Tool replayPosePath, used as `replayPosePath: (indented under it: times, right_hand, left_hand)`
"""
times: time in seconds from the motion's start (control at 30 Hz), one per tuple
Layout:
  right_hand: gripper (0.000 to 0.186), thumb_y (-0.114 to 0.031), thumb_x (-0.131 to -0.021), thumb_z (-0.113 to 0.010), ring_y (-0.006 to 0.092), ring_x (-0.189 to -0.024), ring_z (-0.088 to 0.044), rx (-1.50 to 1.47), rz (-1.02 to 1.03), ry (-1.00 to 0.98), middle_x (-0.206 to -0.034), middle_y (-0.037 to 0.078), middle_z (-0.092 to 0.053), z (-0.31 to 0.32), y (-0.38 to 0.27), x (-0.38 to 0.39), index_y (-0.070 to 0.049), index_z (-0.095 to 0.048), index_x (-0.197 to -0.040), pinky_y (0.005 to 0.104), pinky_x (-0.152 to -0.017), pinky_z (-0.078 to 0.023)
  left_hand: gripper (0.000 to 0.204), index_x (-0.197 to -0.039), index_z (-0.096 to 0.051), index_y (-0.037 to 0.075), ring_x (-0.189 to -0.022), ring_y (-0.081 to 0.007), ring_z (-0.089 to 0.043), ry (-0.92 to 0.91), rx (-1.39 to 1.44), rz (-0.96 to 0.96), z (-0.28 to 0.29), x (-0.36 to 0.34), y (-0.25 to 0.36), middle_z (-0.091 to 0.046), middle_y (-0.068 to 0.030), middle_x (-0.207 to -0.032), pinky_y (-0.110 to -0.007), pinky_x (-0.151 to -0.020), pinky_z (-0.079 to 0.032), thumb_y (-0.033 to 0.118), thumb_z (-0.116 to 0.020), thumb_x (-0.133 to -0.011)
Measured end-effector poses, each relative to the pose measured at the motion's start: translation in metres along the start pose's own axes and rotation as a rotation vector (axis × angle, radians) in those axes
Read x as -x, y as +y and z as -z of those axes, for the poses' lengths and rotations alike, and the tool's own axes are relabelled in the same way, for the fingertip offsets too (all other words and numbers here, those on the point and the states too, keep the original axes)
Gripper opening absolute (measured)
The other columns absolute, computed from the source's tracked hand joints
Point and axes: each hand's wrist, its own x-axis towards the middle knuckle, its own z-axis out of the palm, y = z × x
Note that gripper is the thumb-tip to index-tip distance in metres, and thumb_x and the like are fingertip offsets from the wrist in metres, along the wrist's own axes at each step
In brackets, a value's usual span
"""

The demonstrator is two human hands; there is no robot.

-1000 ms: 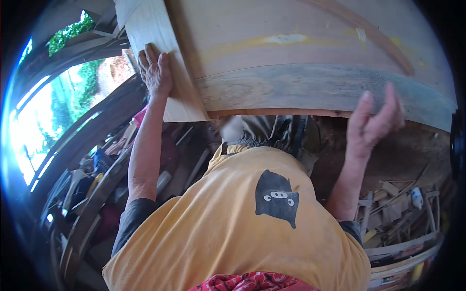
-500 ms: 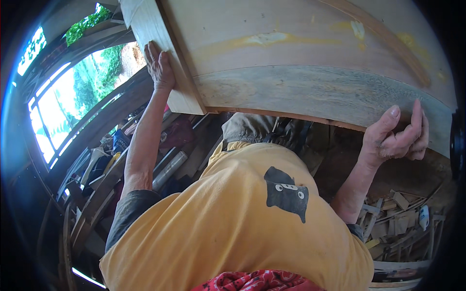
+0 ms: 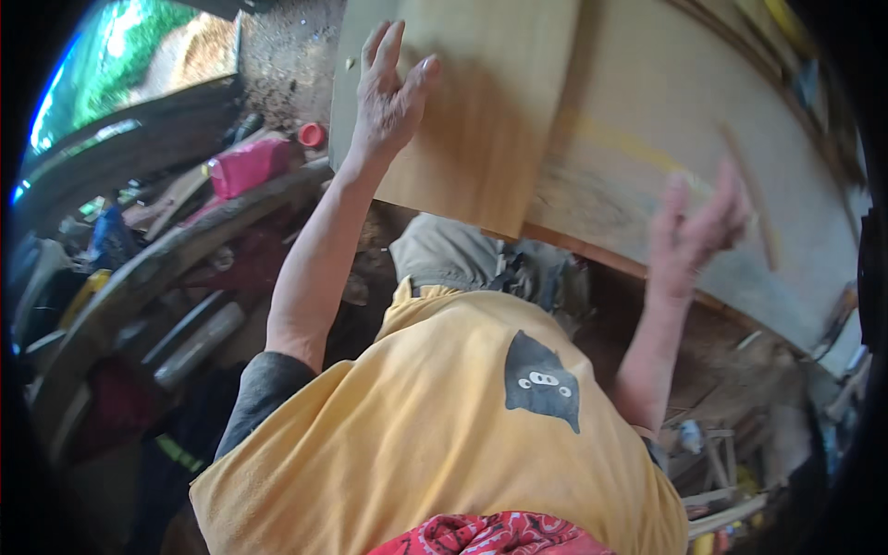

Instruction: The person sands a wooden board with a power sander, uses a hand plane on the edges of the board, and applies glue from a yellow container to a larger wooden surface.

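Note:
My left hand is open, fingers apart, on or just over the left part of a pale wooden board lying on a wide plywood panel. The panel has yellow streaks, a narrow curved strip and a reddish-brown lower edge. My right hand is motion-blurred over the panel's right part, thumb and fingers apart, with nothing visible in it; I cannot tell whether it touches the surface.
At the left are a long curved timber, a pink container, a red round object and jumbled scraps, with greenery outside beyond. Wood offcuts lie low at the right. My legs in grey trousers are below the panel's edge.
The view has swung, showing more ground at upper left. Board and left hand appear farther right in the picture. My right hand has moved leftward and up from the panel's right end.

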Motion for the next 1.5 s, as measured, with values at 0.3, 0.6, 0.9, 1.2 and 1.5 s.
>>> replayPosePath:
  times: [0.3,0.6,0.9,1.2,1.5]
  right_hand:
    - [0.071,-0.056,-0.103,-0.058,0.0441,-0.131,-0.038,0.154,0.288,-0.295,-0.153,0.02,-0.04,-0.119,-0.198,-0.073,-0.005,-0.046,-0.152,0.0591,-0.11,-0.031]
    - [0.077,-0.057,-0.105,-0.045,0.0441,-0.136,-0.036,0.333,0.31,-0.382,-0.154,0.025,-0.039,-0.15,-0.205,-0.072,0.004,-0.041,-0.152,0.0553,-0.116,-0.026]
    - [0.088,-0.066,-0.105,-0.033,0.0404,-0.142,-0.029,0.275,0.216,-0.466,-0.151,0.027,-0.038,-0.146,-0.211,-0.076,0.007,-0.036,-0.153,0.0557,-0.12,-0.015]
    - [0.076,-0.052,-0.109,-0.03,0.0381,-0.138,-0.032,0.355,0.317,-0.481,-0.145,0.025,-0.044,-0.145,-0.209,-0.077,0.01,-0.037,-0.152,0.0509,-0.119,-0.019]
    - [0.074,-0.05,-0.11,-0.03,0.0388,-0.137,-0.036,0.318,0.23,-0.457,-0.146,0.026,-0.044,-0.142,-0.21,-0.075,0.011,-0.038,-0.151,0.0506,-0.119,-0.023]
  left_hand:
    - [0.07,-0.148,-0.053,-0.004,-0.127,-0.0293,-0.059,-0.17,0.264,0.396,0.066,0.123,-0.041,-0.061,-0.0218,-0.136,-0.042,-0.11,-0.046,0.037,-0.077,-0.096]
    - [0.06,-0.146,-0.051,-0.002,-0.116,-0.0266,-0.067,-0.245,0.869,0.57,0.05,0.121,-0.046,-0.066,-0.0227,-0.126,-0.039,-0.102,-0.051,0.024,-0.072,-0.096]
    - [0.086,-0.155,-0.037,-0.002,-0.13,-0.0436,-0.058,-0.213,1.117,0.454,0.033,0.128,-0.067,-0.057,-0.03,-0.138,-0.044,-0.108,-0.047,0.03,-0.08,-0.088]
    - [0.098,-0.16,-0.031,-0.001,-0.136,-0.0432,-0.052,-0.322,1.294,0.486,0.023,0.135,-0.077,-0.052,-0.0292,-0.144,-0.045,-0.115,-0.041,0.036,-0.084,-0.086]
    - [0.095,-0.159,-0.032,-0.001,-0.14,-0.0522,-0.042,-0.273,0.883,0.262,0.041,0.11,-0.071,-0.039,-0.0277,-0.157,-0.057,-0.11,-0.043,0.024,-0.083,-0.084]
